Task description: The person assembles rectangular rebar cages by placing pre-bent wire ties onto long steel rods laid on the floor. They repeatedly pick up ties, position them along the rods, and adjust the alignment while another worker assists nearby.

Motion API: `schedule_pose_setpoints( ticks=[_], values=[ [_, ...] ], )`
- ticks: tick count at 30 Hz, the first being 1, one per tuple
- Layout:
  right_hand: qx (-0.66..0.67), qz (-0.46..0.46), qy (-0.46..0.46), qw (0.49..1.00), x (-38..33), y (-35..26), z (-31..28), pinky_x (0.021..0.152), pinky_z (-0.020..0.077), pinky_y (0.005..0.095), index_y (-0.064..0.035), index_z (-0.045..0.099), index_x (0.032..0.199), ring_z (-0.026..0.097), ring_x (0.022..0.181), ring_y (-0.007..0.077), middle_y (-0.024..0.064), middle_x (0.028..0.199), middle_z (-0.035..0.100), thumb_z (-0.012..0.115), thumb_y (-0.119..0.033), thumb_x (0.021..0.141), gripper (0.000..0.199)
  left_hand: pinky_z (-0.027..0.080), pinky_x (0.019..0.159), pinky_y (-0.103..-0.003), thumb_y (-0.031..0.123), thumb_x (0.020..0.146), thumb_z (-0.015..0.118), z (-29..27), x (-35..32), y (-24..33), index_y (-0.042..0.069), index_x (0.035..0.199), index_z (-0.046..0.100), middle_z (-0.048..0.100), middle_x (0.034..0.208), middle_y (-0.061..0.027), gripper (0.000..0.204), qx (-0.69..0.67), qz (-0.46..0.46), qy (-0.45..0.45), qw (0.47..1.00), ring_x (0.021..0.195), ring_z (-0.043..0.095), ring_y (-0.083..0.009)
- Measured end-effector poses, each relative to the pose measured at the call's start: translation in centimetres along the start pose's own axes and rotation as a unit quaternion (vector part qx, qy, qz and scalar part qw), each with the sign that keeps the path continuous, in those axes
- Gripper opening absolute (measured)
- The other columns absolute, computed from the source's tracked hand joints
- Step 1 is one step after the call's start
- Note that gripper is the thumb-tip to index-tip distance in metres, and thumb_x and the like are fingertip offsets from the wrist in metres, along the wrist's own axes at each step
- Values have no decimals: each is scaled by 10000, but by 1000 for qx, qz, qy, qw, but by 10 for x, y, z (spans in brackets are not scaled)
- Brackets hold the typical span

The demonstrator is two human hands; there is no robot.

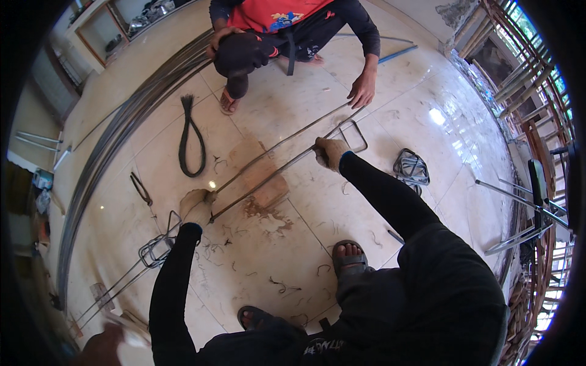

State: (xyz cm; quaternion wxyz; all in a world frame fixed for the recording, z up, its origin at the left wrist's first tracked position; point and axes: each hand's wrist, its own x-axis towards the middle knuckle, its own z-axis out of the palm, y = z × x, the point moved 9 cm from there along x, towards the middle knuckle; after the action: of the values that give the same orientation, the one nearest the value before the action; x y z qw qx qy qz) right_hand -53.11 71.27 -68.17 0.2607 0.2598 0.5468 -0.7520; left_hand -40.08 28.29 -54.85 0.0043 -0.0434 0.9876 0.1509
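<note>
Two long steel rods (278, 171) run side by side from lower left to upper right over the tiled floor. My gloved right hand (330, 154) is closed round the nearer rod, close to a square wire stirrup (355, 135) at the rods' right end. Further left, my gloved left hand (198, 205) is closed round the rods' left part; its fingertips are partly hidden. Several bent wire stirrups (157, 249) sit just below it, where thin rods carry on to the lower left. Across from me, a squatting co-worker's hand (362, 90) touches the far rod's end.
A looped bundle of tie wire (193, 139) and dark pincers (141, 189) lie left of the rods. Long bars (116, 122) curve along the left. More stirrups (411, 168) lie at right, near a metal-legged chair (531, 210). Another person's blurred hand (101, 349) shows at lower left.
</note>
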Motion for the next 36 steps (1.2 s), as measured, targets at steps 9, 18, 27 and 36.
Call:
schedule_pose_setpoints(
  ticks=[9, 18, 27, 36],
  values=[
    [-525, -471, -52, 707, 38, -40, -30, 753, 582, 537, -101, 710, 1025, 718, 856, 417, 160, 880, 728, 642, -232, 898, 195, 540, 804, -494, 510, 951, 658, 24, 30, 23, 106, 913, 806, 751, 922, -163, 431, 34, 47, 52, 997, 930, 711, -376],
    [-501, -415, -50, 758, 26, -35, -6, 740, 566, 495, -80, 651, 971, 692, 833, 384, 162, 873, 702, 648, -211, 935, 136, 543, 881, -472, 427, 940, 682, 26, 25, 15, 97, 992, 809, 766, 968, -152, 358, -48, 42, 39, 997, 971, 717, -359],
    [-57, -100, -78, 990, 5, -9, -31, 674, 545, 337, -71, 633, 1013, 639, 719, 188, 43, 828, 647, 727, -208, 930, 185, 431, 1070, -496, 262, 814, 813, -39, -78, 44, 101, 1228, 678, 659, 1238, -100, 464, -74, 110, 231, 964, 1206, 571, -337],
    [-736, -156, 353, 556, -127, -62, -193, 1200, 387, 501, -49, 595, 1437, 478, 1419, 431, 301, 1517, 506, 782, -573, 823, 829, 416, 1070, -520, 161, 794, 794, 64, -199, 34, 122, 1262, 655, 639, 1253, -124, 490, -122, 212, -70, 967, 1219, 556, -354]
  ],
)
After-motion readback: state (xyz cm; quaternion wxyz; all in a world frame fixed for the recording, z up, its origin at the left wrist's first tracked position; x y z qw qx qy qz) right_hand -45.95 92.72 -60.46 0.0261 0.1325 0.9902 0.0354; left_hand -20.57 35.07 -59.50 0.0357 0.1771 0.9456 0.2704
